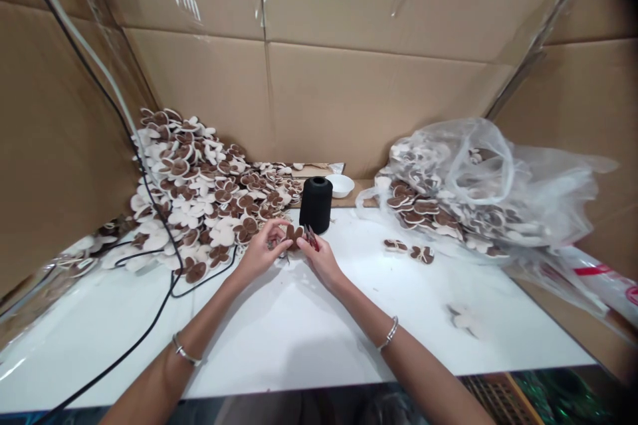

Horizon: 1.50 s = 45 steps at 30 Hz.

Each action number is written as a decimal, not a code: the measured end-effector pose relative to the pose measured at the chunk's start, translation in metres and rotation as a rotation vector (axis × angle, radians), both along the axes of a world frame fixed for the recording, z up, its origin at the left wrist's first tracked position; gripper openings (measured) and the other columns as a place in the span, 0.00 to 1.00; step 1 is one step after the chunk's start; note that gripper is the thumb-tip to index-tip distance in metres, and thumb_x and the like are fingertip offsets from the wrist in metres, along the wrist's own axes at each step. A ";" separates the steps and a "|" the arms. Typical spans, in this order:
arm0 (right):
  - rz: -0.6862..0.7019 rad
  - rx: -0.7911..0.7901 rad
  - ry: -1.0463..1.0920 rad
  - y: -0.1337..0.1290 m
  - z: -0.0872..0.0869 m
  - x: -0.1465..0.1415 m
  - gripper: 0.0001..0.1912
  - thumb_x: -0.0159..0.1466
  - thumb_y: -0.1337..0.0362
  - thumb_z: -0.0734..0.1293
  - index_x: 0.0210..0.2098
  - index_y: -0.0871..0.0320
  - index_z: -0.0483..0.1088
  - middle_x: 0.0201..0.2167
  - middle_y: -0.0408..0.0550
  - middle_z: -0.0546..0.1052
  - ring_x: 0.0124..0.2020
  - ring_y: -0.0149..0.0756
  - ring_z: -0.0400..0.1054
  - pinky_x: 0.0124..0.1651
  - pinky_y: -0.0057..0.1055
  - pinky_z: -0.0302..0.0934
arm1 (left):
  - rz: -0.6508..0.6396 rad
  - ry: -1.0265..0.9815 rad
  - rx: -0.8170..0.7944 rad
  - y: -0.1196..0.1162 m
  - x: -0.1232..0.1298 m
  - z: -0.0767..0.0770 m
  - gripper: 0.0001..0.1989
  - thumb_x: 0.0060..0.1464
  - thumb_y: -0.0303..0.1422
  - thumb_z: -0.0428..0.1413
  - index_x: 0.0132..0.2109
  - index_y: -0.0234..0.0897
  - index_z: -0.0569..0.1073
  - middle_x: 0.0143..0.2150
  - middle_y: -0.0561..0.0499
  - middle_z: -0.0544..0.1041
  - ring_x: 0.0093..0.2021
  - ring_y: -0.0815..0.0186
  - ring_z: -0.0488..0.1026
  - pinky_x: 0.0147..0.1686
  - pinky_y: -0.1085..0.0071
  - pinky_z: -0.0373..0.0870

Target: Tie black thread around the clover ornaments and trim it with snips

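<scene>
Near the middle of the table, a small brown flower-shaped fabric piece [294, 235] is held up between both hands. My left hand [263, 251] pinches its left side with thumb and fingers. My right hand [323, 264] grips a pair of small red snips [312, 238], with its thumb against the right side of the same piece. The blades of the snips point up and away from me; whether they touch the piece I cannot tell. Just behind the hands stands a black thread cone [316, 204].
A tall heap of brown and white flower pieces [199, 179] fills the left, with a black cable [162, 305] in front. At right, a clear plastic bag [478, 172] holds more. Two brown pieces [422, 254] and a pale one [466, 320] lie nearby. A white bowl [341, 184] sits behind the cone.
</scene>
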State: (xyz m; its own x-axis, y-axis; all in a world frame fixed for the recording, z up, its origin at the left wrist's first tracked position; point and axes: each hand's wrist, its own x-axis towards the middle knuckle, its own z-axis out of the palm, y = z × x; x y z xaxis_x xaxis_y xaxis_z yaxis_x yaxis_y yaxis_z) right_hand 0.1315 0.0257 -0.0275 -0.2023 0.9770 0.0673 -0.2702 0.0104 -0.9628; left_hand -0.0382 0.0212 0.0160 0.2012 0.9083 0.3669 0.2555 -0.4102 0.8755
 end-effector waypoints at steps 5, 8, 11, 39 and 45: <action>-0.088 0.025 0.041 0.001 -0.002 -0.001 0.17 0.53 0.53 0.72 0.32 0.60 0.69 0.27 0.44 0.72 0.28 0.31 0.66 0.32 0.26 0.60 | 0.031 0.026 0.025 -0.003 0.004 -0.003 0.16 0.53 0.36 0.59 0.48 0.39 0.68 0.32 0.52 0.74 0.32 0.64 0.73 0.32 0.72 0.65; -0.098 0.055 -0.019 0.002 -0.004 0.000 0.16 0.55 0.53 0.71 0.34 0.60 0.70 0.27 0.43 0.73 0.28 0.30 0.65 0.31 0.25 0.60 | 0.042 0.027 0.002 -0.003 0.005 -0.004 0.14 0.55 0.35 0.57 0.48 0.39 0.67 0.34 0.50 0.77 0.35 0.63 0.76 0.35 0.71 0.67; -0.109 0.075 -0.060 0.002 -0.004 0.000 0.16 0.55 0.54 0.71 0.35 0.59 0.70 0.26 0.41 0.72 0.26 0.28 0.63 0.28 0.23 0.58 | 0.040 -0.013 -0.036 -0.004 0.006 -0.004 0.13 0.55 0.35 0.57 0.47 0.40 0.67 0.34 0.50 0.78 0.37 0.62 0.77 0.37 0.70 0.69; -0.084 -0.038 0.145 -0.005 0.007 -0.004 0.27 0.52 0.59 0.74 0.48 0.55 0.64 0.32 0.38 0.69 0.11 0.16 0.52 0.10 0.21 0.43 | 0.096 0.348 0.535 -0.002 0.008 -0.014 0.04 0.62 0.30 0.52 0.40 0.37 0.72 0.42 0.46 0.73 0.46 0.60 0.68 0.49 0.60 0.65; -0.064 -0.185 0.275 -0.007 0.013 -0.003 0.27 0.50 0.60 0.75 0.45 0.56 0.63 0.21 0.31 0.64 0.09 0.16 0.45 0.10 0.20 0.39 | 0.149 0.264 0.455 -0.004 0.008 -0.011 0.06 0.62 0.30 0.50 0.38 0.37 0.71 0.39 0.47 0.74 0.46 0.59 0.69 0.49 0.61 0.65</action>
State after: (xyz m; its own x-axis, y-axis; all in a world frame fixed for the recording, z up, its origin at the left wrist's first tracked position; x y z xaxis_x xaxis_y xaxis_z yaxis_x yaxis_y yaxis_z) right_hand 0.1282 0.0185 -0.0146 -0.1394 0.9878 -0.0689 -0.5242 -0.1327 -0.8412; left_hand -0.0306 0.0171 0.0045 0.2208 0.6954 0.6839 0.5268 -0.6751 0.5164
